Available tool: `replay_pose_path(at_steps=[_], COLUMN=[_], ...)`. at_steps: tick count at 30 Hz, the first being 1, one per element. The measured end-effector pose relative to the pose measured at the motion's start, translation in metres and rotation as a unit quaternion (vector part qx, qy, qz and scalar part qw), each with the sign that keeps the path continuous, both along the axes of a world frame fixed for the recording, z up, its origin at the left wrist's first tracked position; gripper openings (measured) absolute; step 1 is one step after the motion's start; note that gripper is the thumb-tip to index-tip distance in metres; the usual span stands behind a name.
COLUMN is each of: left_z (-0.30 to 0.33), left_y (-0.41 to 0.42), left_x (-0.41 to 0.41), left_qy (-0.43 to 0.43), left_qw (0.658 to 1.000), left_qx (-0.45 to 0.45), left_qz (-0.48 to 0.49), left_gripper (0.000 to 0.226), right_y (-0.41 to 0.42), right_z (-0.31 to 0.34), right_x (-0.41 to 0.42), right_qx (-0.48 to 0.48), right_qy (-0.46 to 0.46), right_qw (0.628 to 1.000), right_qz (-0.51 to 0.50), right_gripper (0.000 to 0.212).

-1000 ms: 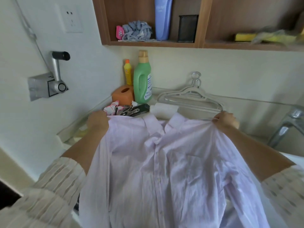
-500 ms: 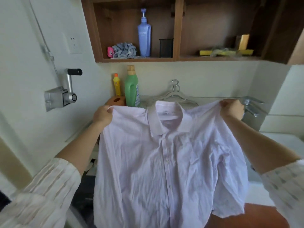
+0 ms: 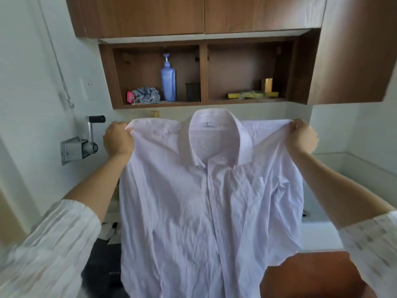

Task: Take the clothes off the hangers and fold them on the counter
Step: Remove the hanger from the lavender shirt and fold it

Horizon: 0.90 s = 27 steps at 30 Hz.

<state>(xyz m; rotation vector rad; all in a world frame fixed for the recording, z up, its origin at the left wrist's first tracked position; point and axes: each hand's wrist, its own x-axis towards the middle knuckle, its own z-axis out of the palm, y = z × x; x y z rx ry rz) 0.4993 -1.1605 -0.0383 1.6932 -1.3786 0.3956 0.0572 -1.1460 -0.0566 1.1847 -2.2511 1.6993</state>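
A person holds a pale lilac button-up shirt (image 3: 206,207) up in the air by its shoulders, front facing them, collar on top. The left hand (image 3: 118,138) and right hand (image 3: 303,136) each have their fingers curled, pinching a shoulder seam. The shirt hangs free, hiding most of the surface below. An open shelf (image 3: 202,103) behind holds a blue pump bottle (image 3: 168,79). Risk: lowered blind, the hem may bunch or catch unseen clutter
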Motion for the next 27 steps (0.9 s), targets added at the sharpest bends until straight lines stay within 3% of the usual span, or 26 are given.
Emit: replay_pose_path(at_steps=[7, 14, 18, 21, 24, 27], left_z=[0.008, 0.004, 0.009, -0.001, -0.02, -0.036], left_y=[0.004, 0.009, 0.011, 0.016, 0.008, -0.001], left_x=[0.01, 0.013, 0.021, 0.018, 0.018, 0.014], left_qy=[0.053, 0.149, 0.131, 0.115, 0.264, 0.49], left_qw=[0.993, 0.985, 0.986, 0.979, 0.938, 0.848], left_qx=[0.084, 0.057, 0.054, 0.139, 0.226, 0.185], left_qz=[0.066, 0.067, 0.091, 0.099, 0.007, -0.085], left_gripper=[0.027, 0.034, 0.034, 0.039, 0.026, 0.011], right_y=[0.006, 0.008, 0.01, 0.008, 0.001, -0.004], right_z=[0.007, 0.005, 0.017, 0.029, 0.035, 0.03], right_x=[0.007, 0.011, 0.018, 0.023, 0.028, 0.036], right_qx=[-0.045, -0.059, -0.105, -0.127, -0.126, -0.109], right_qy=[-0.005, 0.09, 0.09, 0.071, 0.015, -0.056], right_qw=[0.996, 0.988, 0.985, 0.986, 0.991, 0.991], right_qz=[0.07, 0.114, 0.102, 0.08, 0.053, 0.045], right_gripper=[0.024, 0.036, 0.034, 0.037, 0.037, 0.039])
